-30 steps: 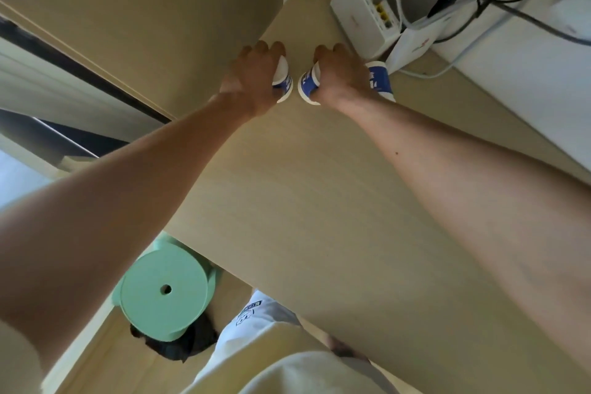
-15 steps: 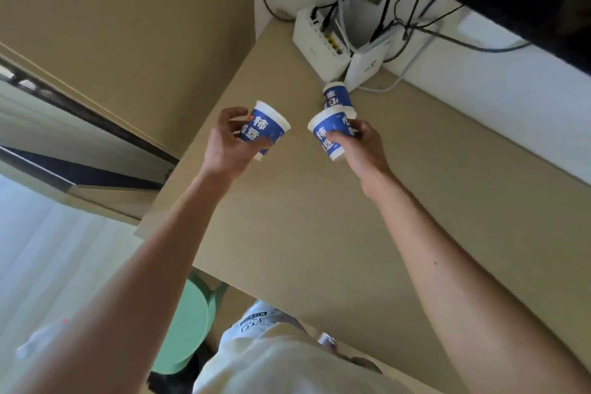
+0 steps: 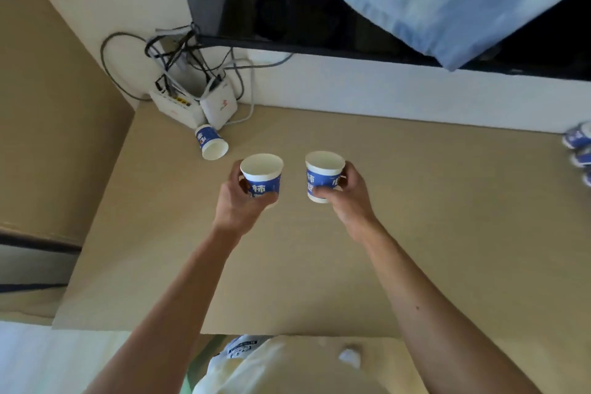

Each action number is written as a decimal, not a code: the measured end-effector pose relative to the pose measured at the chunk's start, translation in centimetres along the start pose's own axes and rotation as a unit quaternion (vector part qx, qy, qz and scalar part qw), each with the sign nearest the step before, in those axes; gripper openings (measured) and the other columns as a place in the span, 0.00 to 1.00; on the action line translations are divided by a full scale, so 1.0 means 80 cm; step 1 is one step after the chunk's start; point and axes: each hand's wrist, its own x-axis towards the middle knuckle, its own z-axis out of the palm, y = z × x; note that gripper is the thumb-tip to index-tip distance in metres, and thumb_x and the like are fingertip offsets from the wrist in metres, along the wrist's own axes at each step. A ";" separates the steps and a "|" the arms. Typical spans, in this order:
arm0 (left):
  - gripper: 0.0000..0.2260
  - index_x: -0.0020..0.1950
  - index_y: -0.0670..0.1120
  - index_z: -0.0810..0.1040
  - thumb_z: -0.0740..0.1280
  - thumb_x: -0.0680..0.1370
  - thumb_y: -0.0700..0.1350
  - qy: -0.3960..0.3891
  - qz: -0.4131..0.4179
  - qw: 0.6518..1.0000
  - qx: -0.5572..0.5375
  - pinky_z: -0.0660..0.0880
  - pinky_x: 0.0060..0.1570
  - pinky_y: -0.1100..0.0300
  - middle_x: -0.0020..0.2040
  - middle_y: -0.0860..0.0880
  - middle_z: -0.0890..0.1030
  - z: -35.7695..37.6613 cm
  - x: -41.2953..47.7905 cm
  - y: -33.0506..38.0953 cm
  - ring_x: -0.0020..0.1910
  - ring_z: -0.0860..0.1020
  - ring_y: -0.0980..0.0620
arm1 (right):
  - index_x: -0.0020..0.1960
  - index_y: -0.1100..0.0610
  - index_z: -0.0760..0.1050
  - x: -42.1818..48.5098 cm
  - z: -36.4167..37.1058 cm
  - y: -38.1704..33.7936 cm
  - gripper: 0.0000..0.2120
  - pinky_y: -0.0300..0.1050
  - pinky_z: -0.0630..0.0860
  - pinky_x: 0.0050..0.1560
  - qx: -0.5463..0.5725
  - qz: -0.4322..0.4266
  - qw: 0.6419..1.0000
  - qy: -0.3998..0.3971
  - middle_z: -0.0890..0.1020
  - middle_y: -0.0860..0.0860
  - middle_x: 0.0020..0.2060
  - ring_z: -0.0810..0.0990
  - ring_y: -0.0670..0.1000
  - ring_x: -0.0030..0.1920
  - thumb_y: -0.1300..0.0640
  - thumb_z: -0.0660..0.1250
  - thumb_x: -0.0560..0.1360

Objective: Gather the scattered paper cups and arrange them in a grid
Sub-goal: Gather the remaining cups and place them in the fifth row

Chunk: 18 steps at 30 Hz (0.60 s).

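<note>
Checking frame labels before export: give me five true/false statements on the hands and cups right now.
1. The left hand grips the left cup, and the right hand grips the right cup. True.
2. Both held cups are upside down. False: their open mouths face up.
3. A third cup lies on its side beside the white router boxes. True.
4. The two held cups touch each other. False: bare table shows between them.
5. More cups, the edge cups, sit at the table's right edge. True.
</note>
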 end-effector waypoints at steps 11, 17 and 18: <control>0.33 0.63 0.54 0.72 0.79 0.61 0.43 -0.075 0.129 0.987 0.052 0.79 0.46 0.66 0.50 0.65 0.82 0.243 -0.101 0.059 0.48 0.82 0.61 | 0.60 0.50 0.72 -0.084 -0.235 0.065 0.32 0.43 0.81 0.52 0.075 -0.090 0.985 0.123 0.82 0.45 0.53 0.82 0.45 0.53 0.68 0.80 0.62; 0.32 0.61 0.62 0.71 0.82 0.64 0.43 -0.117 0.172 0.976 0.062 0.77 0.48 0.70 0.54 0.64 0.81 0.371 -0.169 0.070 0.53 0.81 0.61 | 0.60 0.48 0.72 -0.135 -0.362 0.109 0.32 0.34 0.77 0.48 0.089 -0.104 0.974 0.179 0.82 0.42 0.53 0.81 0.39 0.51 0.66 0.80 0.62; 0.32 0.61 0.62 0.71 0.82 0.65 0.42 -0.125 0.177 0.974 0.061 0.77 0.48 0.70 0.54 0.64 0.81 0.389 -0.178 0.071 0.54 0.81 0.62 | 0.60 0.48 0.72 -0.143 -0.380 0.114 0.32 0.32 0.76 0.48 0.091 -0.105 0.972 0.188 0.82 0.43 0.53 0.81 0.39 0.51 0.66 0.80 0.62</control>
